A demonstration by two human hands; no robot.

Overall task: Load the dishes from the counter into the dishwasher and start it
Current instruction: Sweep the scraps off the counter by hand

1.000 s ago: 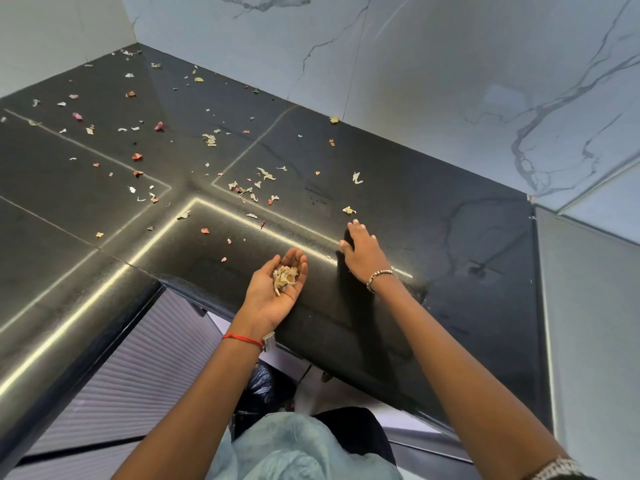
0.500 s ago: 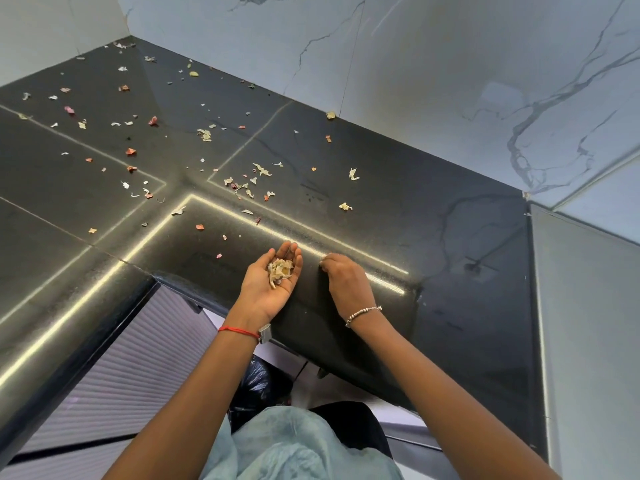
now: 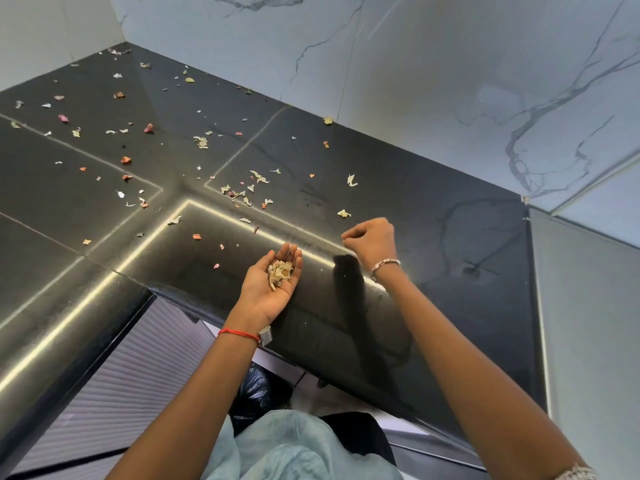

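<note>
No dishes and no dishwasher are in view. My left hand [image 3: 270,289] lies palm up over the front edge of the black counter [image 3: 450,289], cupping a small pile of pale peel scraps [image 3: 280,271]. My right hand [image 3: 372,239] hovers just above the counter to the right of it, fingers curled; nothing shows between them. A pale scrap [image 3: 344,213] lies on the counter just beyond that hand.
Several pale and reddish scraps [image 3: 258,176] are scattered over the counter's middle and left. A marble wall [image 3: 415,81] closes off the back and right. Below the counter edge are a ribbed cabinet front [image 3: 121,375] and a black bag [image 3: 256,393].
My right hand swept from flat on the counter towards the left palm, then lifted back to the right with curled fingers. The left hand stayed cupped with the scraps.
</note>
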